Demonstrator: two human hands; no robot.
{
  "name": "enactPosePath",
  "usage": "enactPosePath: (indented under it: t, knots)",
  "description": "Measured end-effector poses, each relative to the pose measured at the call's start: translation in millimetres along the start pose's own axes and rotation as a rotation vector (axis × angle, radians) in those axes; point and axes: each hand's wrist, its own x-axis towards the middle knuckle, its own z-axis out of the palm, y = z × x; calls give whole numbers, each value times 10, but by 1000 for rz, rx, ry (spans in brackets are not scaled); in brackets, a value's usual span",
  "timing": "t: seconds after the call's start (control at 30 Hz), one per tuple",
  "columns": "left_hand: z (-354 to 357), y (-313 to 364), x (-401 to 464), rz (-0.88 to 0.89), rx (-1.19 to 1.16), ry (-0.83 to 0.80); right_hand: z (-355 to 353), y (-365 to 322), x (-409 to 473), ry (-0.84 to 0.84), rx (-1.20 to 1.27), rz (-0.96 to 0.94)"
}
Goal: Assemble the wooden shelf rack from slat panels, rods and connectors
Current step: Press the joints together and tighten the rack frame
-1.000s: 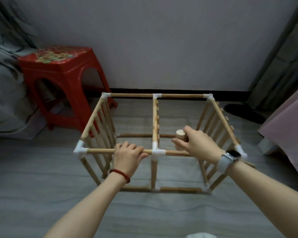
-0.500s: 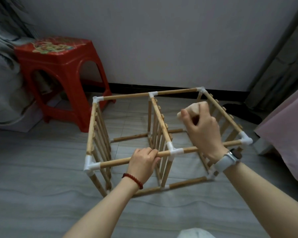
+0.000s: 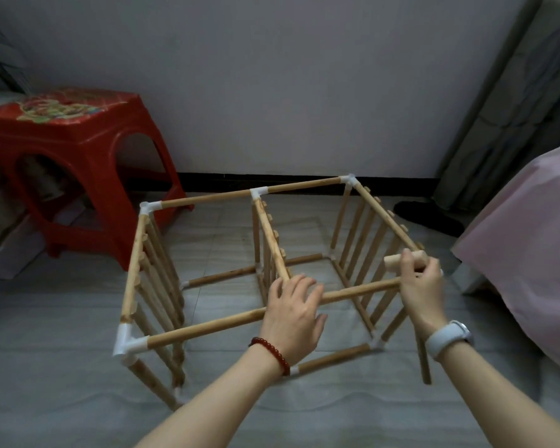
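From the head camera, the wooden rack (image 3: 246, 279) is standing on the grey tiled floor (image 3: 62, 318), a box of rods joined by white corner connectors (image 3: 128, 342), with three upright slat panels: left, middle and right. Compared with half a second ago, the frame is sitting turned further, its far rail now slanting up toward the right, and it is filling more of the view.

The left hand (image 3: 293, 313) is lying over the near top rod (image 3: 207, 328) right where the middle panel meets it, covering that joint; its fingers are spread and draped over the rod instead of being wrapped tight round it as before.

The right hand (image 3: 422, 286) has come down from above the frame to the near right corner. It is gripping a short wooden dowel block (image 3: 404, 261), fingers curled round it, and the block is lying roughly level just above the end of the near rod. The white corner piece seen there earlier is now hidden behind the hand.

A red plastic stool (image 3: 78, 156) is standing to the left by the wall, and pink bedding (image 3: 530, 253) is showing at the right edge.
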Motion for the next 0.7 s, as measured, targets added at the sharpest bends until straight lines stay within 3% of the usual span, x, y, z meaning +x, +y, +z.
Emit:
enactPosePath:
  t: [0.1, 0.17, 0.23, 0.47, 0.7]
  knots:
    - [167, 206, 374, 24, -31, -235, -192, 323, 248, 142, 91, 248]
    - [294, 264, 577, -68, -86, -453, -220, 434, 362, 121, 242, 392]
    - [423, 295, 695, -121, -86, -526, -234, 420, 481, 82, 435, 494]
    - [344, 211, 764, -178, -14, -288, -107, 47, 756, 40, 494, 375]
    - [-486, -47, 766, -425, -164, 30, 172, -1301, 719, -176, 661, 75]
